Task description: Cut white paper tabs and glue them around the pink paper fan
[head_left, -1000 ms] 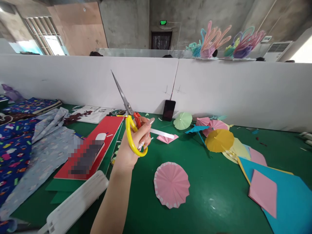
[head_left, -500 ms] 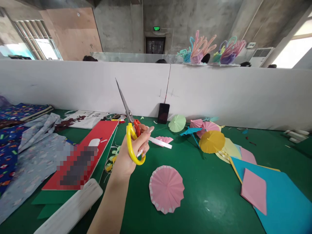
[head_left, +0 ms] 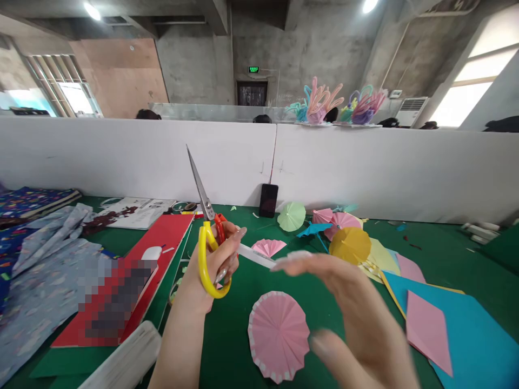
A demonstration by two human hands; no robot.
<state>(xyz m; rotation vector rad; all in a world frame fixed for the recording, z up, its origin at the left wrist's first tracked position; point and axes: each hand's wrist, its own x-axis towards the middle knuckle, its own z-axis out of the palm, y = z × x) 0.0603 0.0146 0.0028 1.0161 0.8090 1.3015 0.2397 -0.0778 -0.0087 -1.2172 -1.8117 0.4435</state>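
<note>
My left hand [head_left: 201, 283] is closed round the yellow and orange handles of a pair of scissors [head_left: 205, 244], whose closed blades point up and to the left. The same hand pinches a narrow white paper strip [head_left: 256, 257] that sticks out to the right. My right hand [head_left: 357, 316] hovers low on the right, blurred, fingers stretched out and empty, its fingertips close to the strip's end. A round pink pleated paper [head_left: 279, 336] lies on the green table [head_left: 227, 346] below both hands.
Small paper umbrellas, green [head_left: 291, 216], pink [head_left: 343, 221] and yellow [head_left: 349, 245], lie behind, beside blue and pink sheets [head_left: 478, 329]. A phone [head_left: 268, 200] leans on the white partition [head_left: 365, 173]. A red board [head_left: 162, 243], patterned fabric [head_left: 40, 281] and a white case [head_left: 121, 362] fill the left.
My right hand has come into view from the lower right, reaching toward the white strip. The left hand with the scissors has sunk slightly and shifted left as the camera tilted up.
</note>
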